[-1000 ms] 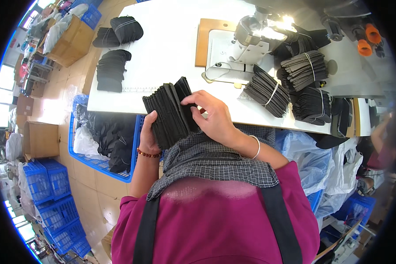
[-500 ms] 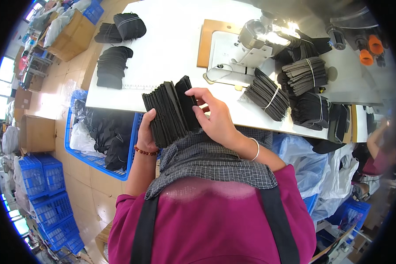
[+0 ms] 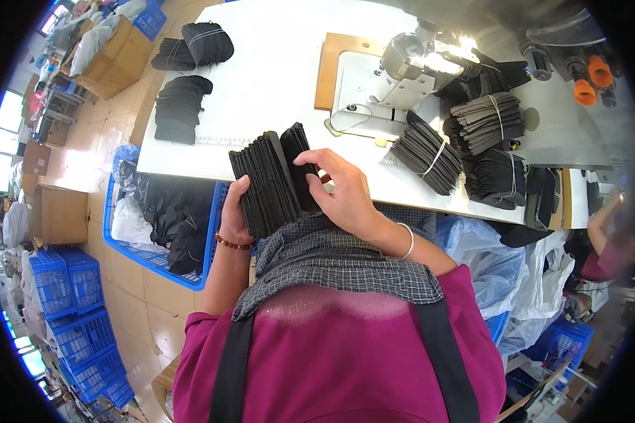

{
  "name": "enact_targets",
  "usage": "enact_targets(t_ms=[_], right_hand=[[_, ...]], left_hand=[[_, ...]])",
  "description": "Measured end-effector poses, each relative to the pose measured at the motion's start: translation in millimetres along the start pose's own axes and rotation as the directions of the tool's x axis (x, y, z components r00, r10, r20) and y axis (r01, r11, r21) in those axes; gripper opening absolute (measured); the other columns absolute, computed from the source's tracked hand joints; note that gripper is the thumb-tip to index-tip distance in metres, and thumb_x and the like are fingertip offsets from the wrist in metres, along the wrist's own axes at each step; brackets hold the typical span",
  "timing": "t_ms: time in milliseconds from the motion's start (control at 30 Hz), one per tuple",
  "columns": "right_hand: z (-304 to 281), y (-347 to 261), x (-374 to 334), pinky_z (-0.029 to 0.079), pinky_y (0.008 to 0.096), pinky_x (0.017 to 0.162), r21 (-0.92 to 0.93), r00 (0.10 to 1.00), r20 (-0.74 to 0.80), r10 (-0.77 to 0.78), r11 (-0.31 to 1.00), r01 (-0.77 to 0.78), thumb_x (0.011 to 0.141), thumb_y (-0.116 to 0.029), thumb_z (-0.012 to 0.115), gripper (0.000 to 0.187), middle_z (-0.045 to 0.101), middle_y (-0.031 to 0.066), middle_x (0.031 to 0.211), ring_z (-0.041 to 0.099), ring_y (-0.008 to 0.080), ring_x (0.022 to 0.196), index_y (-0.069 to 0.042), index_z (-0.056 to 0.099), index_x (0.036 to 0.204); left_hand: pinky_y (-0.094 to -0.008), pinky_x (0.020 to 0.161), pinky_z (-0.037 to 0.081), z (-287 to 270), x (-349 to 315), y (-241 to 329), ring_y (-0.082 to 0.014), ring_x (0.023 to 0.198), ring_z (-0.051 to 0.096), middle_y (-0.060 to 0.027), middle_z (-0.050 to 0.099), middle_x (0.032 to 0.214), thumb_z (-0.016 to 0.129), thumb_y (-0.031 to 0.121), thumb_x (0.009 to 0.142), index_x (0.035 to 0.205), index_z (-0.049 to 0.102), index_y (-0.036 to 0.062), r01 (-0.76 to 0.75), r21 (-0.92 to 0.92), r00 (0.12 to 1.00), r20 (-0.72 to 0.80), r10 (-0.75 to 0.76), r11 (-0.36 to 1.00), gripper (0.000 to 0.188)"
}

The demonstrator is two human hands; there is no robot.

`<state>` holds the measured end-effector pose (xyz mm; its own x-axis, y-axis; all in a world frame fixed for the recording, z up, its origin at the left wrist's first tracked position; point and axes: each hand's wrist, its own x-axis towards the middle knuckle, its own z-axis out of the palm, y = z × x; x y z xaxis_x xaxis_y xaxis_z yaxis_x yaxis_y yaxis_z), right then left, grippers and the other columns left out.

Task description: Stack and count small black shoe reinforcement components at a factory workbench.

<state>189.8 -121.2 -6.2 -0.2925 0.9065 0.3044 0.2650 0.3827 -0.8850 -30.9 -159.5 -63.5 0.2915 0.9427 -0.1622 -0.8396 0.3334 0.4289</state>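
Observation:
A thick stack of black fabric pieces [image 3: 267, 185] stands on edge over my lap, just off the table's front edge. My left hand [image 3: 236, 211] is wrapped round the stack's left side, thumb on top. My right hand [image 3: 342, 192] is at the stack's right end, thumb and fingers pinching a few black pieces [image 3: 300, 166] that lean apart from the rest. The undersides of the stack and the left fingers are hidden. Right of my hands, a tied bundle of dark pieces [image 3: 426, 154] lies on the white table [image 3: 275, 77].
A sewing machine [image 3: 402, 77] stands at the table's far middle. More tied bundles [image 3: 488, 121] lie to its right, and loose dark stacks [image 3: 182, 109] at the left. A blue crate [image 3: 164, 262] with black pieces sits below the table's left edge. Clear plastic bags [image 3: 476, 261] hang at the right.
My right thumb and fingers have shifted slightly on the pieces at the stack's right end, which lean a little differently. My left hand keeps its place.

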Motion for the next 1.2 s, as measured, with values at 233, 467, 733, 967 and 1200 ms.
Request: enact_targets(t_ms=[233,467,733,967,1200], right_hand=[[-1,4,-2,0.059,0.0309,0.072,-0.117,0.995,0.030,-0.093,0.988,0.096,0.086,-0.002,0.069,0.015,0.067,0.0079,0.099,0.067,0.0212,0.082,-0.004,0.068,0.102],[0,0,0,0.060,0.0309,0.071,0.042,1.000,-0.015,-0.014,0.999,0.015,0.088,-0.001,0.066,0.018,0.066,0.0080,0.100,0.067,0.0215,0.083,-0.005,0.067,0.106],[-1,4,-2,0.060,0.0313,0.068,-0.137,0.996,0.029,-0.082,0.987,0.085,0.088,-0.003,0.069,0.014,0.065,0.0074,0.097,0.067,0.0208,0.083,-0.004,0.065,0.101],[4,4,-2,0.053,0.0361,0.067,-0.065,0.995,-0.070,-0.077,0.995,0.072,0.086,-0.010,0.071,0.013,0.064,0.0071,0.094,0.066,0.0252,0.078,-0.009,0.065,0.098],[-4,-1,-3,0.059,0.0305,0.072,-0.177,0.995,0.050,-0.087,0.980,0.094,0.089,-0.004,0.068,0.014,0.065,0.0081,0.100,0.067,0.0228,0.085,-0.005,0.066,0.103]], left_hand=[[-0.0443,0.100,0.054,8,-1,-1,-0.0296,0.115,0.066,-0.0197,0.063,0.131,0.058,0.036,0.098,0.139,0.049,-0.0043,-0.012,0.112,1.000,-0.027,0.015,0.994,0.058],[-0.0443,0.098,0.055,-1,0,-1,-0.0292,0.113,0.067,-0.0196,0.064,0.129,0.057,0.035,0.099,0.137,0.051,-0.0050,0.002,-0.009,1.000,0.004,-0.002,1.000,0.056],[-0.0445,0.098,0.056,3,-1,-3,-0.0298,0.114,0.066,-0.0200,0.064,0.130,0.057,0.035,0.098,0.138,0.051,-0.0036,0.005,0.132,0.999,-0.043,0.001,0.991,0.056],[-0.0440,0.100,0.054,-5,1,-3,-0.0299,0.116,0.065,-0.0192,0.062,0.132,0.060,0.033,0.098,0.138,0.050,-0.0038,0.004,0.024,1.000,0.009,-0.004,1.000,0.056],[-0.0439,0.101,0.054,2,-1,-3,-0.0296,0.116,0.065,-0.0193,0.063,0.131,0.061,0.034,0.097,0.139,0.050,-0.0038,0.017,0.100,1.000,-0.025,-0.014,0.995,0.057]])
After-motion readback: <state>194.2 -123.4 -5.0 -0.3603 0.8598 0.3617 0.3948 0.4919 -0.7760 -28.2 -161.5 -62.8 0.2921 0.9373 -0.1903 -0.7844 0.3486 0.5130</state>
